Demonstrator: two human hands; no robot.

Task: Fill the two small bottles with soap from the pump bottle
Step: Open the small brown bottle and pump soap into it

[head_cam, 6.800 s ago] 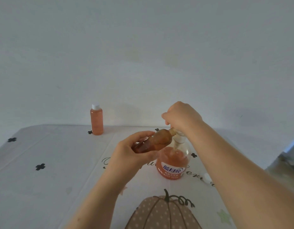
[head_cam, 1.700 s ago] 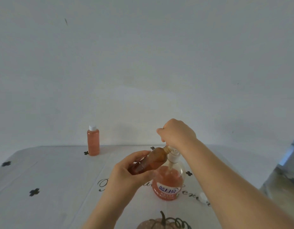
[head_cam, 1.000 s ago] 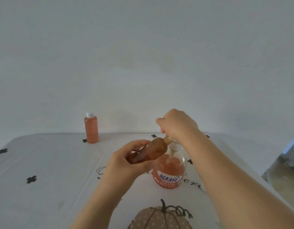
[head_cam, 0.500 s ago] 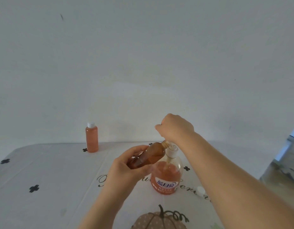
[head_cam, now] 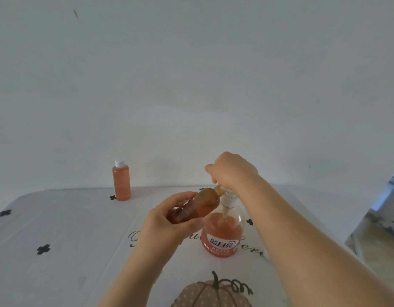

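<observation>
Clear glossy plastic pump bottle

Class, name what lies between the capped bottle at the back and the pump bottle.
Head view: bare tablecloth, then the left hand holding the tilted bottle by the pump bottle.

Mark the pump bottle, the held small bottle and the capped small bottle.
pump bottle (head_cam: 221,229): head view, on its soap-filled body.
held small bottle (head_cam: 202,206): head view, on its upper body.
capped small bottle (head_cam: 121,183): head view, mid-body.
</observation>
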